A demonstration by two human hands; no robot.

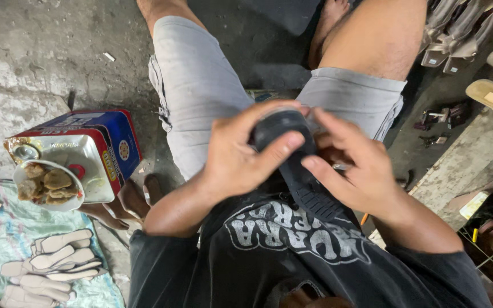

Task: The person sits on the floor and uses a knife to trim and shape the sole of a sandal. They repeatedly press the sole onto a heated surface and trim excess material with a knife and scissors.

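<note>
Person is sitting on the floor with knees apart, and both hands are working a black sole (300, 171) right over the lap, dead center of the view. The left hand (241, 157) is grasping the rounded end of the sole, with the thumb pressing across the top at about 12 o'clock of the piece and the other fingers curling behind it. The right hand (352, 168) is gripping the same sole from the 3 o'clock side, fingers spread along its edge and the index tip touching the ribbed tread. The sole is running from the hands down toward the black shirt (292, 251) at 6 o'clock, tread side facing up. Off at 9 o'clock a square tin (95, 151) is sitting on the concrete floor (35, 57), with a small bowl (49, 185) of brownish lumps resting on its near corner. Down at 8 o'clock a bunch of pale insoles (52, 259) is lying fanned out on a greenish cloth (7, 239). Up at 2 o'clock more shoe parts (475, 28) are lying in a row, well apart from the hands.
</note>
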